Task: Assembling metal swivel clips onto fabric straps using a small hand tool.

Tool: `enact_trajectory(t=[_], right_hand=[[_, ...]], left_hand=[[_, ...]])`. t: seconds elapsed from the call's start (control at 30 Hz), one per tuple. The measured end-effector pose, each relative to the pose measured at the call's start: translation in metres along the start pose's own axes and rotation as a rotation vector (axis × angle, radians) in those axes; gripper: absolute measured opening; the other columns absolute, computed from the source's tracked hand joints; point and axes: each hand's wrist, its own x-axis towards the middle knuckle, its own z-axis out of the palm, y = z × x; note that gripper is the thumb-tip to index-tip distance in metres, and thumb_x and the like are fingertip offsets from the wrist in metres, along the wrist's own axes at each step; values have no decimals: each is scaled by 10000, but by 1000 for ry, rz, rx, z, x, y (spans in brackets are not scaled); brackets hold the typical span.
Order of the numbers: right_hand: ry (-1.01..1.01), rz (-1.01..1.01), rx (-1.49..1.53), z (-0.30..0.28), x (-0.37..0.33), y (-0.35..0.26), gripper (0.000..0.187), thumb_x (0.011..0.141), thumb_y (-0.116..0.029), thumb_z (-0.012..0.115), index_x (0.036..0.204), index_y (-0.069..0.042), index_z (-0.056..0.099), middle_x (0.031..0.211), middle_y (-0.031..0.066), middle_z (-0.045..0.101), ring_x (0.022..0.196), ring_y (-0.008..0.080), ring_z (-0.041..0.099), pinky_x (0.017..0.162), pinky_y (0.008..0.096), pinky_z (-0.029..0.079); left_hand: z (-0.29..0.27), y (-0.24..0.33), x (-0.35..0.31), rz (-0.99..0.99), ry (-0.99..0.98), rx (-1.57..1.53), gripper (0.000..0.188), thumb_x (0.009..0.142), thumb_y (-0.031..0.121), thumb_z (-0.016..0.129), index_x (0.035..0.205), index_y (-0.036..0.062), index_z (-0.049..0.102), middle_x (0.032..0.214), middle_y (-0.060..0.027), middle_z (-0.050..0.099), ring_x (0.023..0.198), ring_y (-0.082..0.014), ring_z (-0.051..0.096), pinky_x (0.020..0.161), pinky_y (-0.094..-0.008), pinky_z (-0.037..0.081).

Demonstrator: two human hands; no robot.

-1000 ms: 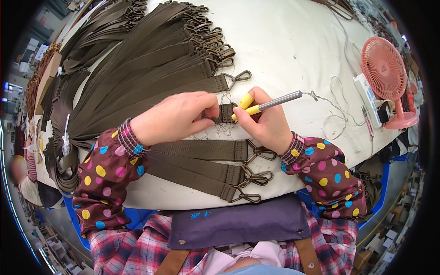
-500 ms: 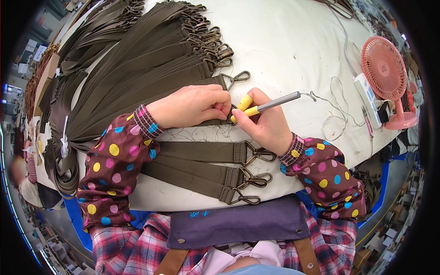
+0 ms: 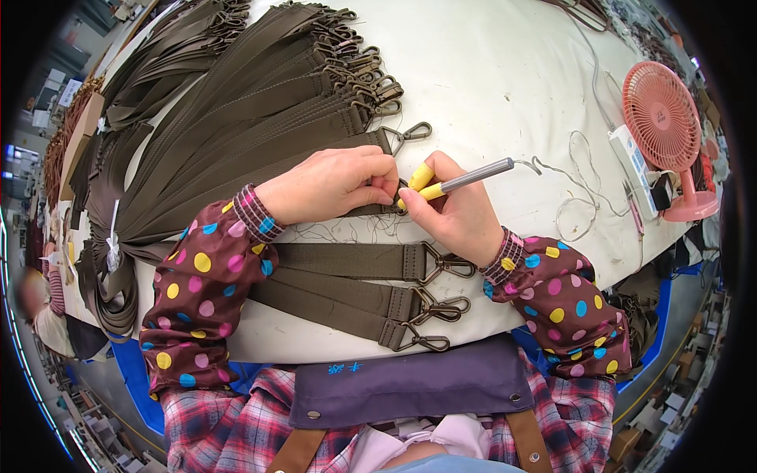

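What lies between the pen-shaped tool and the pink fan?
A looping thin cord and, nearer the pink fan, a white power strip, both seen in the head view.

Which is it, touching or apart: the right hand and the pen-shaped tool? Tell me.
Touching. The head view shows the right hand gripping the pen-shaped tool, thumb against its yellow part.

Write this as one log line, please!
left hand: over strap | right hand: holding pen-shaped tool | nearby: clipped straps, pink fan
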Motion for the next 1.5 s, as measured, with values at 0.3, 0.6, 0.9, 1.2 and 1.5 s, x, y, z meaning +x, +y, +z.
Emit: enact_trajectory(t=[0.3,0.6,0.9,1.2,1.5], right_hand=[[57,5,39,-1,6,0,230,859,-141,660,818,-24,466,666,46,573,539,86,519,486,236,406],[49,22,-17,2,14,3,252,860,-184,681,842,-23,489,678,46,587,537,87,530,488,238,416],[42,23,-48,2,14,3,268,862,-193,680,846,-20,477,688,59,598,540,105,554,486,245,427],[175,26,92,-2,11,-1,206,863,-124,660,843,-23,482,694,30,588,556,49,536,484,215,422],[192,53,214,-6,9,-3,179,874,-104,645,851,-19,488,731,23,593,619,39,554,522,193,446]], left_hand=[[-4,2,-2,-197,75,-213,74,898,82,585,913,42,525,751,-17,534,649,-84,526,532,-243,452],[0,-2,-6,-265,111,-284,85,914,101,576,923,52,507,759,2,532,660,-55,529,498,-205,448],[0,-2,-6,-242,113,-272,94,923,125,572,928,56,508,769,7,527,675,-51,532,499,-199,448],[12,0,-4,-60,249,-48,140,867,122,645,906,48,532,771,-22,521,641,-94,515,543,-244,445],[18,1,7,-42,294,53,163,829,125,682,877,25,562,769,-93,589,670,-210,587,615,-311,470]])
